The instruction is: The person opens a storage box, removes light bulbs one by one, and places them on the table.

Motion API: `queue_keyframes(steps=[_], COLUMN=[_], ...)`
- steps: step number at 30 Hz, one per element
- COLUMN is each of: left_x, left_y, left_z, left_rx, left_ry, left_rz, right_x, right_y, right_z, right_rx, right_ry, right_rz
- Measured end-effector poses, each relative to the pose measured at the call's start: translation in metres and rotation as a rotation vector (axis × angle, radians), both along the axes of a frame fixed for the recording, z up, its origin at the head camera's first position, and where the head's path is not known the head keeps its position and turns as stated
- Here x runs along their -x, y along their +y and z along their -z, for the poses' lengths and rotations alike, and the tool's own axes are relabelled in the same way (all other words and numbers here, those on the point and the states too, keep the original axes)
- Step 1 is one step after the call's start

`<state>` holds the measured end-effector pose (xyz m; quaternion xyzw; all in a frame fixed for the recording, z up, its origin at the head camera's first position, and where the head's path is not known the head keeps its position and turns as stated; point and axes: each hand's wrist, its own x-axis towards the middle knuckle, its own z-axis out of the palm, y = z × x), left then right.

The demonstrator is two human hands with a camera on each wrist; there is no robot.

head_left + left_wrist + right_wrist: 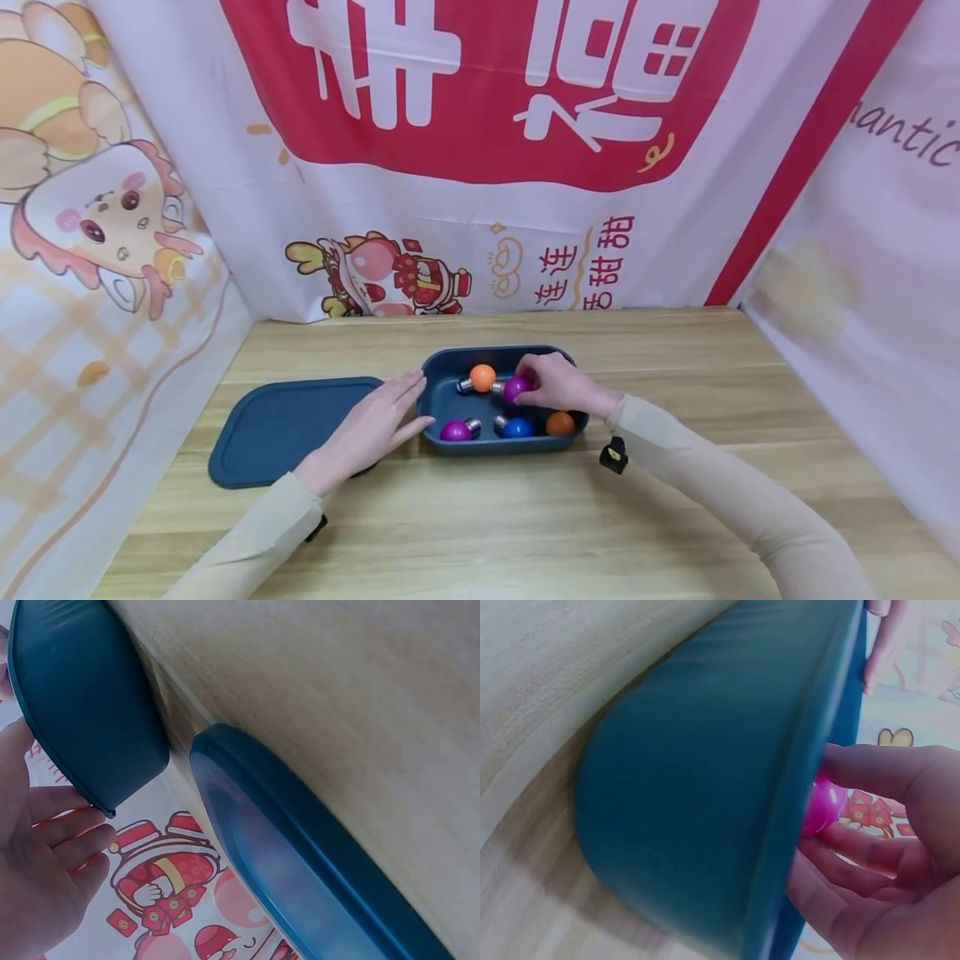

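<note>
Your right hand (555,383) has a purple bulb (517,390) pinched between thumb and fingers, inside the dark blue box (502,448), with the metal base pointing away from that hand, toward your left. Your left hand (378,425) grasps nothing: its fingers are extended and touch the rim at the end of the box on its side, thumb spread toward you. Just past the base of the bulb you hold, on the left-hand side, lies an orange bulb (483,378). Nearer to you than your right fingers, along the box's near wall, sit three more: a second purple bulb (455,431) in the corner closest to your left thumb, a blue bulb (517,428) below your right fingertips, and a brownish-orange bulb (560,423) on the near side of your right wrist (its base is hidden from every view). The matching blue lid (277,433) lies flat on the desk (480,525) to the left of your left hand, which partly covers it in the head view. Beyond both hands, a printed cloth (487,200) hangs behind the desk.
</note>
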<state>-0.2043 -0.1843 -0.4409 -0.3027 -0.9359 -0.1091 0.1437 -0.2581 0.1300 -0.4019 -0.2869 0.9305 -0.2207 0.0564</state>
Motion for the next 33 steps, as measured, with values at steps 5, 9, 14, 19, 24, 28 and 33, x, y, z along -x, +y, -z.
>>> queue_keyframes(steps=[5,9,14,19,24,28,33], left_x=[0.000,0.000,0.001,0.001,0.001,0.001,0.000], left_y=[0.000,-0.001,0.000,0.001,0.001,0.001,0.001], left_z=[0.000,0.001,0.003,0.003,0.004,0.004,0.003], left_rx=[-0.004,-0.006,-0.006,-0.012,-0.009,-0.010,-0.009], left_ry=[-0.001,-0.001,0.009,0.011,0.002,-0.007,-0.019], left_rz=[0.001,-0.004,0.002,0.002,-0.002,-0.009,-0.017], right_x=[-0.001,-0.002,-0.005,-0.004,-0.004,-0.005,-0.006], right_y=[0.007,0.012,0.019,0.026,0.034,0.041,0.050], right_z=[-0.004,-0.005,-0.008,-0.013,-0.017,-0.019,-0.019], right_rx=[0.022,0.059,0.107,0.114,0.142,0.170,0.204], right_ry=[-0.035,-0.066,-0.056,-0.011,-0.012,0.000,-0.012], right_rz=[0.058,0.087,0.093,0.089,0.103,0.120,0.141])
